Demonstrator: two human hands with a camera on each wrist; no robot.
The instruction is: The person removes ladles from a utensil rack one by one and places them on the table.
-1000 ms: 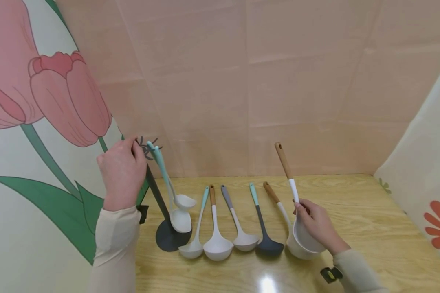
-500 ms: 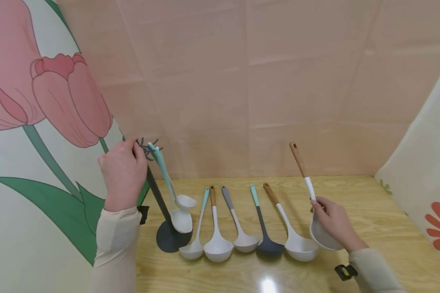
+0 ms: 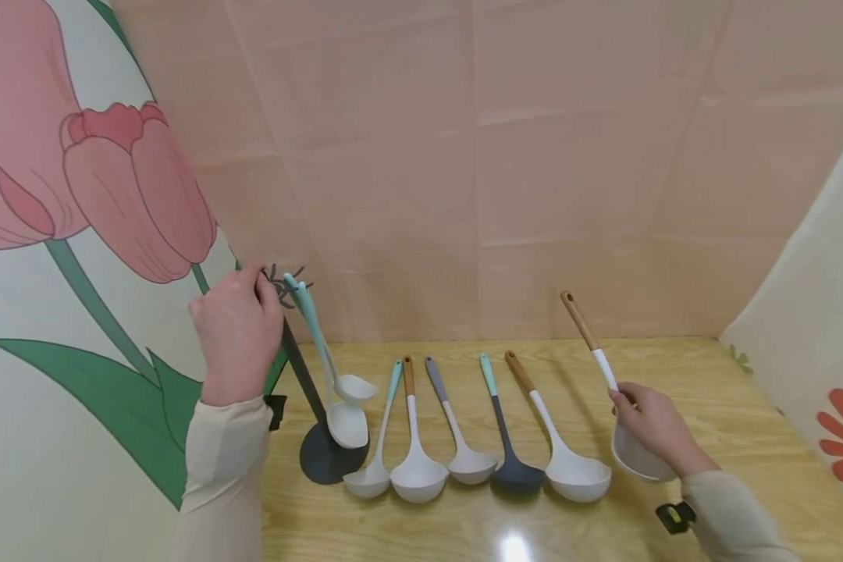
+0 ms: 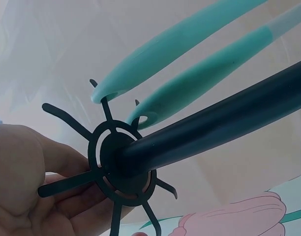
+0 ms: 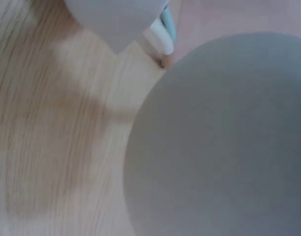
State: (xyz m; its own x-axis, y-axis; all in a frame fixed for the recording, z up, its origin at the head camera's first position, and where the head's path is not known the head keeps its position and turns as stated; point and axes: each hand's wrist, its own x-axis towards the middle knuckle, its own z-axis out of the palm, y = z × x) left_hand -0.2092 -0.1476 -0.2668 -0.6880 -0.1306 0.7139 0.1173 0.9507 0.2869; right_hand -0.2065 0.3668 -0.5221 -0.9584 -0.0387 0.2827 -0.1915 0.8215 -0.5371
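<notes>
My left hand (image 3: 242, 336) holds the top of a black stand (image 3: 298, 367) by its hooked ring (image 4: 94, 142). Two ladles with teal handles (image 4: 190, 83) hang from the hooks, their pale bowls (image 3: 347, 425) above the round base. On the right, my right hand (image 3: 656, 425) pinches the white shaft of a ladle with a wooden handle (image 3: 580, 320), held upright and tilted left. That ladle's white bowl (image 3: 639, 460) is partly behind the hand; a large grey rounded surface (image 5: 219, 142) fills much of the right wrist view.
Several ladles lie in a row on the wooden table (image 3: 464, 531): a teal-handled one (image 3: 372, 476), a wood-handled one (image 3: 418, 478), a grey-handled one (image 3: 471, 464), a dark one (image 3: 516, 472) and another wood-handled one (image 3: 578, 474). A pink backdrop (image 3: 478, 172) rises behind.
My right hand has moved right with its ladle, away from the rightmost ladle in the row, whose bowl now shows whole. The held handle's top is lower than half a second ago. My left hand stays put.
</notes>
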